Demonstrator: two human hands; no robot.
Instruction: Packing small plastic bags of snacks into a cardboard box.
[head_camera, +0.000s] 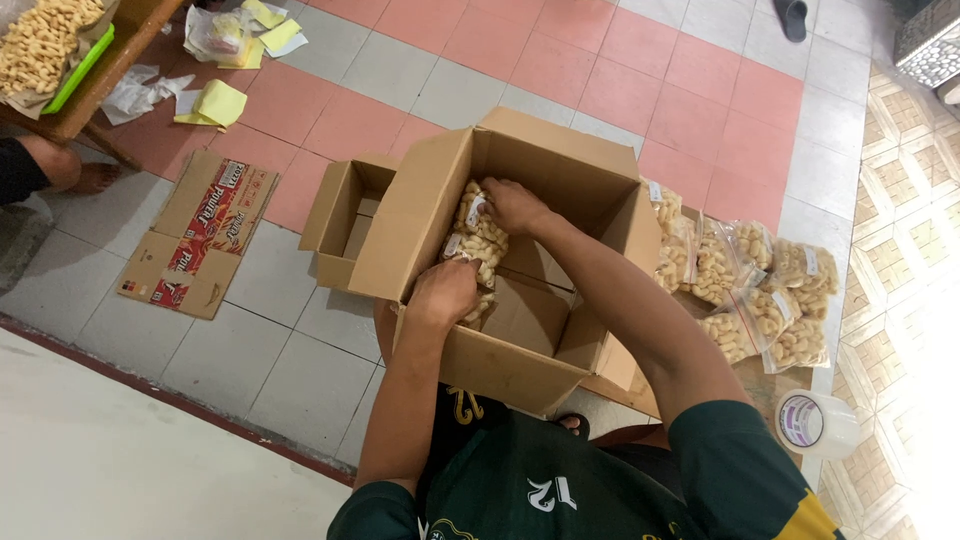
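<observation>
Both arms reaching down into a large open cardboard box (520, 260) standing on the tiled floor (700, 110). Left hand (443, 292) at the near-left wall of that box, fingers curled shut on the lower end of a clear bag of pale snack pieces (474, 240). Right hand (513, 205) deeper inside the box, fingers closed on the upper end of the same bag, near its small white label. Bag standing against the box's left inner wall, more of the same bags just under it, brown bottom flaps bare to the right of it. Smaller open carton (345, 220) touching the big box's left side. Flattened red-printed cardboard (200, 235) lying well to the left of the box on the floor. Pile of filled snack bags (750, 290) just beside the box's right wall, roll of clear tape (812, 422) nearer than that pile. Scraps of yellow and white paper (215, 100) far beyond the box to the left, beside a wooden counter (110, 60) carrying a heap of loose snack pieces (40, 45) on a green tray. Another person's bare foot (95, 178) under that counter.
</observation>
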